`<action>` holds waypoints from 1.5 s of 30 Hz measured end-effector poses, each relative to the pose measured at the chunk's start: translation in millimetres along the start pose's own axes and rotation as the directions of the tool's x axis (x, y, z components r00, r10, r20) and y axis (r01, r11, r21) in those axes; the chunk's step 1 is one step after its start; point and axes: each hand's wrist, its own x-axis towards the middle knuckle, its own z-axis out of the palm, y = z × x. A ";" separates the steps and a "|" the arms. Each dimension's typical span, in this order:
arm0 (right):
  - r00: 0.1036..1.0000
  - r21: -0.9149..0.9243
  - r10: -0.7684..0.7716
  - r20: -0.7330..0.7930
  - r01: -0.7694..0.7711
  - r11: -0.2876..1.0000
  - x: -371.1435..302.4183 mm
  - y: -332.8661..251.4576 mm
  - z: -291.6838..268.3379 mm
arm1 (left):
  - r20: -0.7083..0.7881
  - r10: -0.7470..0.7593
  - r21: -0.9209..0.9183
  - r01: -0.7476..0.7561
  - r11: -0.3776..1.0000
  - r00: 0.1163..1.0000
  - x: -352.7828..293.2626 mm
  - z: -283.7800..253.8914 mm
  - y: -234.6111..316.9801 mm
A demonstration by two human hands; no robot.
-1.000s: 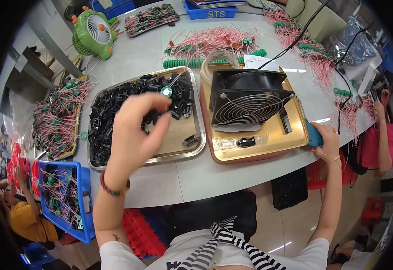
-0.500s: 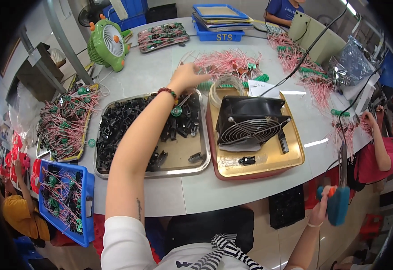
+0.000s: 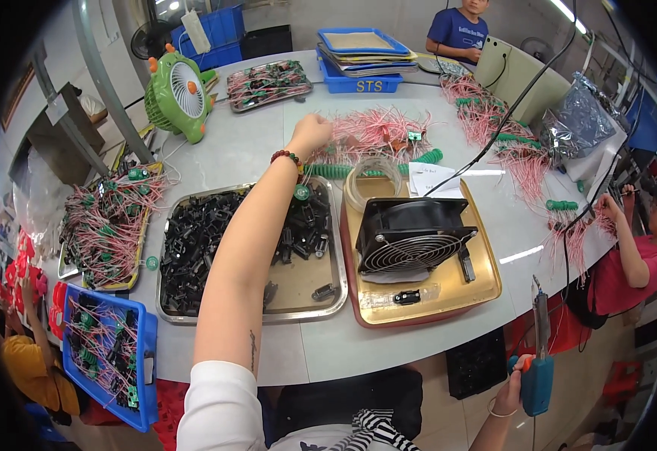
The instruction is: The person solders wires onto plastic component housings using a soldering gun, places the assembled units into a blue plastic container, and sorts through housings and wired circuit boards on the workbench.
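Note:
My left hand point(image 3: 312, 134) reaches over the table to the left end of a pile of pink wires point(image 3: 370, 129). Its fingers are curled closed; whatever they pinch is hidden. Beneath my forearm lies a metal tray point(image 3: 321, 307) heaped with small black plastic housings point(image 3: 204, 229), a round green circuit board point(image 3: 301, 192) among them. Low on the right, off the table's edge, my right hand point(image 3: 510, 391) grips a teal soldering gun point(image 3: 537, 385) with an orange trigger, its metal tip pointing up. One black housing point(image 3: 407, 298) sits on a gold tray point(image 3: 456, 301) before a black fan point(image 3: 415, 239).
A clear tape roll point(image 3: 366, 180) and paper slips point(image 3: 435, 180) are behind the fan. Left stand a green fan point(image 3: 178, 94), a tray of wired boards point(image 3: 110, 225) and a blue bin point(image 3: 148, 338). Black cable point(image 3: 524, 94) hangs across the right. Co-workers point(image 3: 633, 259) sit nearby.
My left hand's fingers, spread before, have closed at the wires. My right hand has shifted left and lower in view with the soldering gun. The whole view has tilted slightly.

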 end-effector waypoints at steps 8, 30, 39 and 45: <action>0.999 -0.067 -0.014 -0.032 0.011 0.998 1.8 -8.3 7.1 | 0.128 0.037 0.089 -0.049 0.995 0.991 3.9 22.4 29.4; 0.996 -0.187 -0.008 -0.093 -0.009 0.982 4.5 19.2 6.1 | 0.292 0.161 0.306 -0.252 0.918 0.943 57.4 44.0 7.7; 0.996 -0.198 0.006 -0.093 -0.024 0.980 4.3 19.6 8.4 | 0.221 0.220 0.217 -0.268 0.939 0.950 63.2 47.3 11.0; 0.994 -0.253 0.012 -0.110 -0.040 0.967 5.4 17.9 8.5 | 0.245 0.291 0.113 -0.325 0.939 0.925 56.6 51.5 23.3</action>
